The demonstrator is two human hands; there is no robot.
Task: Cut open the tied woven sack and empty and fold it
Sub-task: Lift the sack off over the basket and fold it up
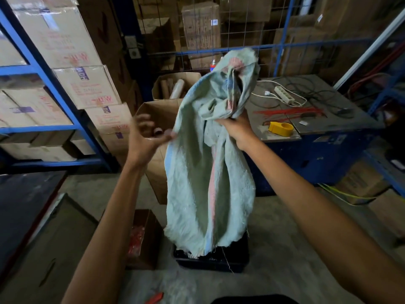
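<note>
A pale green woven sack [203, 172] is hanging with its long axis upright, its frayed open end pointing down over a dark crate [210, 263] on the floor. The right hand [236, 128], arm stretched forward, is gripping the bunched upper part. The left hand [146, 139] is raised just beside the sack's left edge, fingers spread apart and blurred.

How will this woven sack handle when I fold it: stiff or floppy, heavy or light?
Likely floppy: the woven sack hangs limp and bunches in the right hand. Probably light, since that hand seems to bear it alone. Frayed threads at its lower edge suggest it may snag.
</note>
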